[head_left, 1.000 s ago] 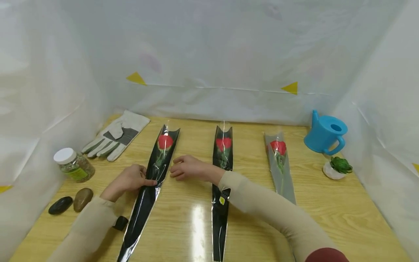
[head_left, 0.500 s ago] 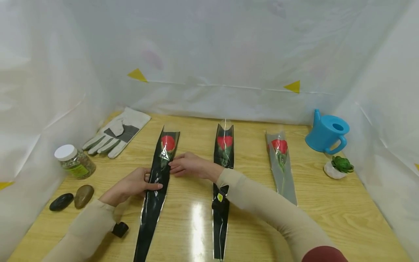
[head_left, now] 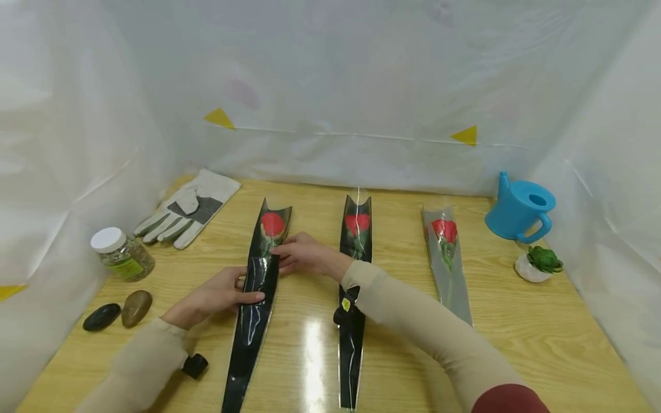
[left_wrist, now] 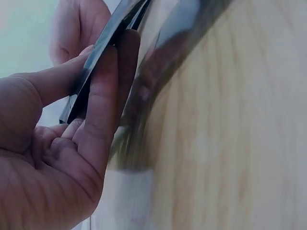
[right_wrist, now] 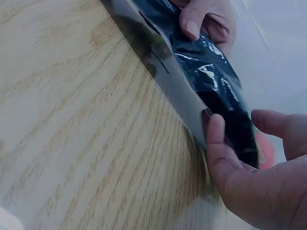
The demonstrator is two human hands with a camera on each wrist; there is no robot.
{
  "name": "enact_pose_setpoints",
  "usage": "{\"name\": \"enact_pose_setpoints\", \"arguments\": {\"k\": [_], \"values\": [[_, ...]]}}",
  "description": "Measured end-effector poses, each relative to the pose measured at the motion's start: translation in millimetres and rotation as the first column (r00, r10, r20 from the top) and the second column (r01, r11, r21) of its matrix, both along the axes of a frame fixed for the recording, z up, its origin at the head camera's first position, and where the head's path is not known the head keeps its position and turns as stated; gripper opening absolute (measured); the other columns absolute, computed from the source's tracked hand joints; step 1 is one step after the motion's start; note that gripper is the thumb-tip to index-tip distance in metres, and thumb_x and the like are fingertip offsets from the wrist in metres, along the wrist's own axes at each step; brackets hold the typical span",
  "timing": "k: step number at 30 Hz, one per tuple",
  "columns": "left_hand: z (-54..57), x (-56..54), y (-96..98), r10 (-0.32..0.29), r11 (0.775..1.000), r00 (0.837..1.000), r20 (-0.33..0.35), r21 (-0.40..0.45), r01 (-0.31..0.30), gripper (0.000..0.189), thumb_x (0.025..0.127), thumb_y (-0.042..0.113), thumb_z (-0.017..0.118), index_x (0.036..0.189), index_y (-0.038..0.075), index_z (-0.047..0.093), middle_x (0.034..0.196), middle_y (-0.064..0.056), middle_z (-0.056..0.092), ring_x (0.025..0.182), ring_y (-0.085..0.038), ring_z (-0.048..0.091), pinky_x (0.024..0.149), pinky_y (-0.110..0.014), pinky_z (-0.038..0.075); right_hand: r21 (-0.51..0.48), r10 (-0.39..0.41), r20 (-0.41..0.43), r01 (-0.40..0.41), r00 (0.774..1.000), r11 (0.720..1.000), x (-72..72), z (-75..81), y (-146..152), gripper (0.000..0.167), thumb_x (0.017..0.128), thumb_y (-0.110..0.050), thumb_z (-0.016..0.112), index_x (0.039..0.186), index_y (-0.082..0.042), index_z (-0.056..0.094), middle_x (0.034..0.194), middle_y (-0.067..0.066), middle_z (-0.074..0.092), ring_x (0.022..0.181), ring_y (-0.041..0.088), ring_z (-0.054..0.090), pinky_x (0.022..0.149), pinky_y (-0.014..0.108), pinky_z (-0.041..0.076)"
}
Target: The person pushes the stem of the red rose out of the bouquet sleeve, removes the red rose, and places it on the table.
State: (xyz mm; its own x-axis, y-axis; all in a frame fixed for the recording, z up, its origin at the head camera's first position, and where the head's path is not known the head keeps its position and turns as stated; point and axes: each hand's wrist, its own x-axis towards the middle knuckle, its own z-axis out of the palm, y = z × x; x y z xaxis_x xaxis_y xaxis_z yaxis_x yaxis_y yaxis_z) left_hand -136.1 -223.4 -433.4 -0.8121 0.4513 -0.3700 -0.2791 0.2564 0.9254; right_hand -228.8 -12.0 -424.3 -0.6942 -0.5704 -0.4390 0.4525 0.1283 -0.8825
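Note:
A red rose [head_left: 272,224] in a long black-backed clear sleeve [head_left: 249,327] slants in front of me, its lower end towards the near edge. My left hand [head_left: 222,291] pinches the sleeve about midway, thumb on top and fingers beneath, and the left wrist view shows it raised at an angle over the wood. My right hand [head_left: 310,255] holds its right edge just below the bloom. In the right wrist view, right fingers [right_wrist: 218,143] lie under the sleeve and the thumb is at its other side. A second black-sleeved rose [head_left: 356,226] lies under my right forearm.
A grey-sleeved rose [head_left: 445,232] lies to the right. Further right stand a blue watering can [head_left: 518,211] and a small potted succulent [head_left: 539,264]. At left are work gloves [head_left: 188,209], a white-lidded jar [head_left: 124,257] and two stones [head_left: 136,308]. White sheeting [head_left: 351,155] encloses the table.
The left rose has shifted rightward and straightened a little in the left hand. The right hand has moved from beside the sleeve to its edge, fingers now overlapping it.

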Motion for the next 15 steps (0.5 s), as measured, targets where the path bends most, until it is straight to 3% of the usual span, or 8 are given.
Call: {"name": "enact_pose_setpoints", "arguments": {"k": [9, 12, 15], "values": [[7.4, 5.2, 7.8, -0.056, 0.998, 0.996, -0.066, 0.037, 0.058, 0.061, 0.096, 0.013, 0.068, 0.141, -0.011, 0.036, 0.108, -0.02, 0.069, 0.095, -0.032, 0.069, 0.079, -0.04, 0.055, 0.007, -0.107, -0.081, 0.108, 0.991, 0.994, -3.2, 6.9, 9.5, 0.032, 0.09, -0.021, 0.075, 0.108, 0.002, 0.061, 0.08, 0.01, 0.064, 0.061, 0.018, 0.06, 0.058, 0.031, 0.054], [15.3, 7.7, 12.7, -0.094, 0.995, 0.991, -0.094, 0.034, 0.097, 0.06, 0.096, 0.015, 0.068, 0.141, -0.009, 0.037, 0.107, -0.018, 0.069, 0.094, -0.031, 0.069, 0.077, -0.04, 0.056, 0.002, -0.082, -0.102, 0.083, 0.991, 0.997, -3.8, 13.9, 13.2, 0.031, 0.09, -0.022, 0.076, 0.108, 0.0, 0.063, 0.086, 0.01, 0.069, 0.068, 0.018, 0.065, 0.064, 0.033, 0.055], [24.8, 11.5, 20.5, -0.127, 0.992, 0.981, -0.146, -0.029, 0.125, 0.051, 0.095, 0.018, 0.069, 0.135, -0.006, 0.046, 0.097, -0.012, 0.069, 0.083, -0.025, 0.067, 0.069, -0.034, 0.054, -0.01, -0.057, -0.103, 0.056, 0.993, 0.998, -2.1, 20.3, 17.8, 0.033, 0.089, -0.02, 0.076, 0.113, 0.0, 0.065, 0.098, 0.013, 0.072, 0.083, 0.022, 0.07, 0.076, 0.038, 0.055]]}}
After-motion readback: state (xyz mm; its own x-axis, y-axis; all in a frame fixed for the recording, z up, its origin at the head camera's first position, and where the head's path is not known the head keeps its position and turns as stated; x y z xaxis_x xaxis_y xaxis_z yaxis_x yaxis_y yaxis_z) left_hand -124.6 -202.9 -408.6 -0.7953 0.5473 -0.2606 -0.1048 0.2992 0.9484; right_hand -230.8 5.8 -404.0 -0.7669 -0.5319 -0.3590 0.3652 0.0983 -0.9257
